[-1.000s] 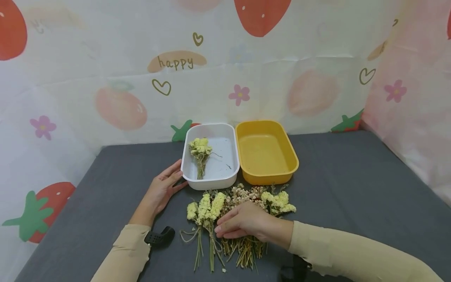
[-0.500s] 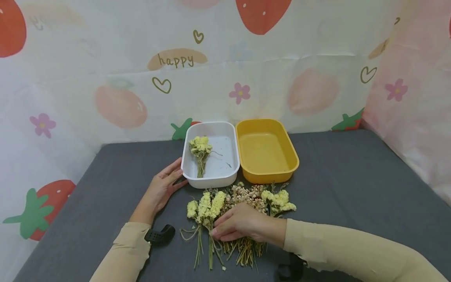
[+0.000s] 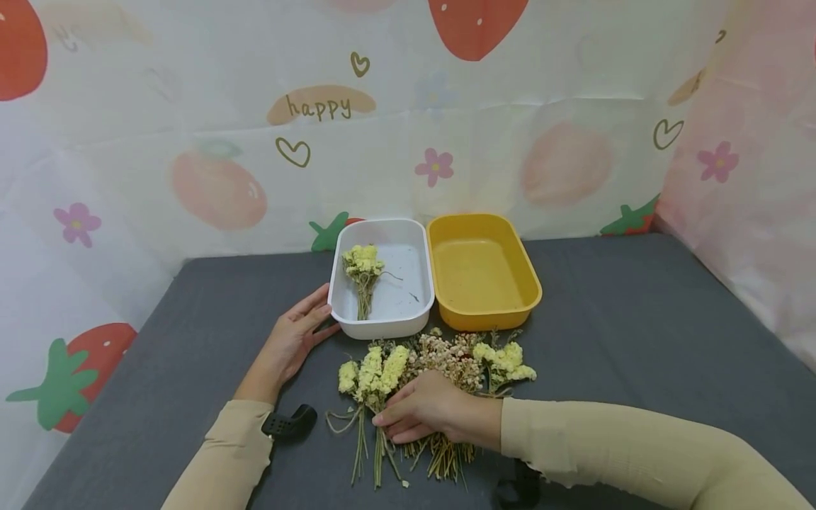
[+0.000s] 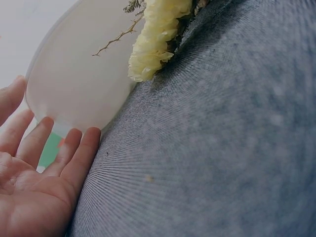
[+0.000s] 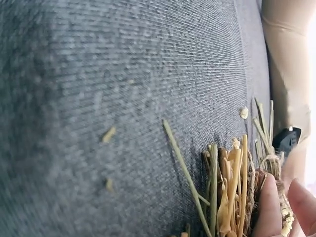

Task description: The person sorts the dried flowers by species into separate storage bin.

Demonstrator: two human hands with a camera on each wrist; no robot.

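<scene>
My left hand (image 3: 292, 343) touches the outer left side of a white plastic basin (image 3: 382, 330), its fingers extended along the wall; the left wrist view shows that too. Inside the basin lies a small bunch of yellow dried flowers (image 3: 363, 263). My right hand (image 3: 426, 407) is over a row of dried bouquets, thumb and fingertips at the stems of the leftmost yellow bunch (image 3: 376, 375). The right wrist view shows a gap between finger (image 5: 269, 210) and thumb (image 5: 302, 200), beside twine-tied stems (image 5: 270, 160). Under that hand lies a pinkish-beige bouquet (image 3: 449, 358), partly hidden.
A yellow basin (image 3: 486, 322) stands against the white one's right side. Another yellow flower bunch (image 3: 506, 365) lies at the row's right end. Small plant scraps dot the dark grey cloth (image 3: 637, 340). A printed curtain (image 3: 497, 142) hangs behind.
My right hand has moved slightly left, toward the stems of the leftmost yellow bunch. The left hand stays against the white basin.
</scene>
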